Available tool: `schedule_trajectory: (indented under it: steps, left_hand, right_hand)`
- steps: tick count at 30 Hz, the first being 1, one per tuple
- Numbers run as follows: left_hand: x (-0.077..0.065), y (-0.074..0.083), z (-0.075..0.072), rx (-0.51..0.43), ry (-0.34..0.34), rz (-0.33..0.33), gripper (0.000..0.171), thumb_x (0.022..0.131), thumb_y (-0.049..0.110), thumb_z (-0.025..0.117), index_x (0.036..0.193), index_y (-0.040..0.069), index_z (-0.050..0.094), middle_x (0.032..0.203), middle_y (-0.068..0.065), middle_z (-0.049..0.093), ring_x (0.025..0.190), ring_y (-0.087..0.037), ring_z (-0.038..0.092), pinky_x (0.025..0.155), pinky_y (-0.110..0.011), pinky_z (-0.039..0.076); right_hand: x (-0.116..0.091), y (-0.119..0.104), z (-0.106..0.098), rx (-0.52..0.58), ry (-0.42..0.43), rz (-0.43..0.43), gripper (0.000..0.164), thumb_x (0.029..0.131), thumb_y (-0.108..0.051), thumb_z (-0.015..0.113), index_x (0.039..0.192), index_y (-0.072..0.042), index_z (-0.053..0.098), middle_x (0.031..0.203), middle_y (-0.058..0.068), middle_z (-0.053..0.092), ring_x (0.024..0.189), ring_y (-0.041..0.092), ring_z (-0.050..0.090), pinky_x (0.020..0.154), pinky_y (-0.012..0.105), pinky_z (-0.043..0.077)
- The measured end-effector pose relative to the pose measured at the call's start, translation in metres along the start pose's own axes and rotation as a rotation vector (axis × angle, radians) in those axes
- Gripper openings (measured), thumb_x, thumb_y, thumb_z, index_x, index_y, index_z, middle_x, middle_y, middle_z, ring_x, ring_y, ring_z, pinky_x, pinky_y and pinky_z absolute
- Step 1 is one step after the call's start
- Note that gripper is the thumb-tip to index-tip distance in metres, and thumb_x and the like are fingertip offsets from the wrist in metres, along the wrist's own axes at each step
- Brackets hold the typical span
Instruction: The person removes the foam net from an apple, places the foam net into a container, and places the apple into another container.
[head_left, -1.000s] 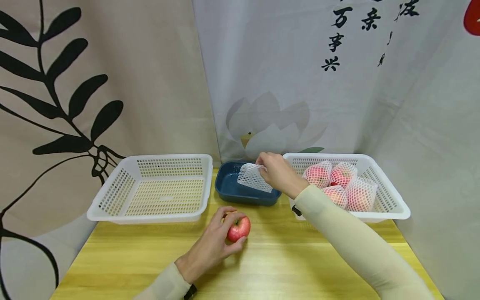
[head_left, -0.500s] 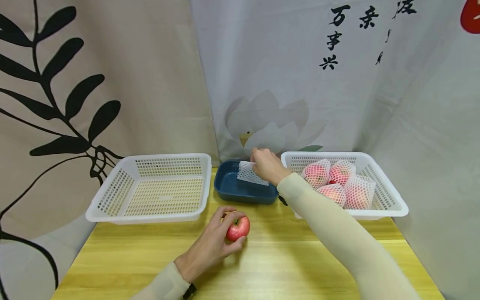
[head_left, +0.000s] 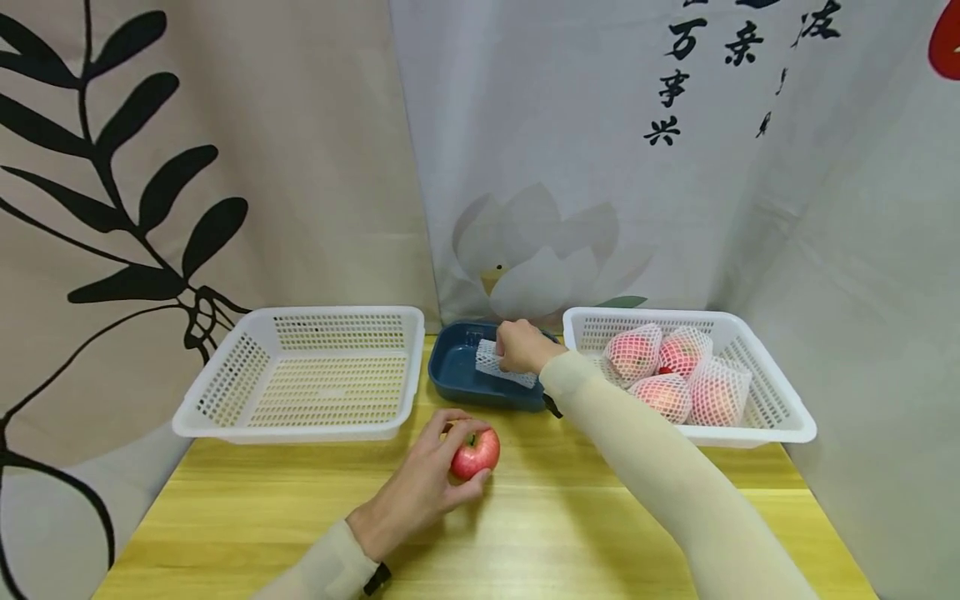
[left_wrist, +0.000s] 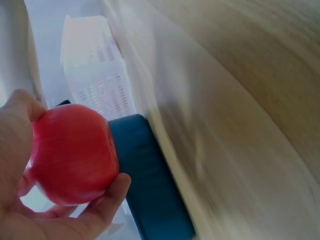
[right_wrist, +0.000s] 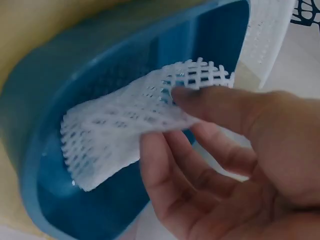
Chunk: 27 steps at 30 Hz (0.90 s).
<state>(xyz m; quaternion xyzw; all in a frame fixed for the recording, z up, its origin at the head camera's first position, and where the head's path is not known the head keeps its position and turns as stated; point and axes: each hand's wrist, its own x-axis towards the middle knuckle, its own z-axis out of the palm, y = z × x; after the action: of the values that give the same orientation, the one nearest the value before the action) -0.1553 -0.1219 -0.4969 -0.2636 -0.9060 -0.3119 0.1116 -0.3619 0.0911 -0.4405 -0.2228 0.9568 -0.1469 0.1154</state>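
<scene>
My left hand [head_left: 420, 483] grips a bare red apple [head_left: 477, 454] over the front of the table, its thumb and fingers curled round the sides. In the left wrist view the apple [left_wrist: 75, 155] fills the grasp. Over the blue tray [head_left: 453, 379], my right hand [head_left: 522, 346] pinches a white foam fruit net [head_left: 491, 362]. The right wrist view has the net [right_wrist: 110, 130] flattened and slanting down into the tray, its upper end between thumb and fingers.
At the left stands a white perforated basket [head_left: 330, 400] with nothing in it. The right-hand white basket [head_left: 780, 408] holds several netted apples [head_left: 667, 396]. A printed cloth [head_left: 540, 150] hangs behind the wooden table [head_left: 570, 525].
My right hand has moved slightly left and down, bringing the foam net lower into the blue tray. The left hand and its apple have stayed in place.
</scene>
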Motion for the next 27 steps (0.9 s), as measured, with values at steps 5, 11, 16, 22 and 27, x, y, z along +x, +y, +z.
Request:
schedule_trajectory:
  steps: [5, 11, 16, 22, 27]
  left_hand:
    - [-0.001, 0.002, 0.001, -0.028, -0.009, -0.030, 0.059, 0.098, 0.027, 0.096, 0.150, 0.026, 0.068, 0.151, -0.007, 0.059, 0.125, -0.022, 0.072, 0.100, -0.031, 0.071]
    - [-0.001, 0.004, 0.001, -0.043, -0.014, -0.029, 0.057, 0.100, 0.028, 0.093, 0.151, 0.027, 0.068, 0.153, -0.006, 0.057, 0.124, -0.020, 0.072, 0.101, -0.030, 0.070]
    - [0.001, 0.003, -0.001, -0.030, 0.002, -0.015, 0.058, 0.100, 0.029, 0.094, 0.152, 0.027, 0.068, 0.152, -0.005, 0.058, 0.124, -0.019, 0.072, 0.102, -0.029, 0.070]
    - [0.005, 0.003, -0.003, -0.020, 0.028, 0.008, 0.057, 0.100, 0.028, 0.093, 0.151, 0.024, 0.068, 0.151, -0.007, 0.058, 0.126, -0.022, 0.072, 0.101, -0.029, 0.070]
    - [0.005, 0.003, -0.005, -0.040, 0.036, -0.027, 0.058, 0.100, 0.028, 0.094, 0.152, 0.023, 0.069, 0.153, -0.008, 0.058, 0.131, -0.023, 0.069, 0.101, -0.028, 0.070]
  right_hand:
    - [-0.006, 0.000, 0.003, 0.026, -0.132, -0.003, 0.020, 0.105, -0.019, 0.088, 0.122, -0.009, 0.086, 0.134, 0.012, 0.082, 0.111, 0.026, 0.080, 0.102, 0.044, 0.070]
    - [-0.010, 0.007, 0.006, 0.020, -0.222, -0.024, 0.024, 0.108, -0.011, 0.077, 0.130, -0.013, 0.087, 0.149, 0.014, 0.078, 0.117, 0.026, 0.075, 0.093, 0.041, 0.067]
    - [-0.009, 0.009, 0.017, -0.044, -0.284, -0.082, 0.036, 0.110, -0.005, 0.062, 0.133, -0.018, 0.087, 0.147, 0.009, 0.081, 0.134, 0.029, 0.074, 0.103, 0.043, 0.065]
    - [-0.036, -0.010, -0.001, -0.014, -0.318, -0.130, 0.037, 0.115, -0.003, 0.058, 0.143, -0.009, 0.082, 0.149, 0.010, 0.081, 0.150, 0.034, 0.070, 0.129, 0.052, 0.058]
    - [-0.039, 0.002, -0.002, -0.023, -0.267, -0.192, 0.039, 0.116, -0.005, 0.055, 0.147, -0.006, 0.079, 0.150, 0.012, 0.080, 0.149, 0.033, 0.072, 0.127, 0.052, 0.059]
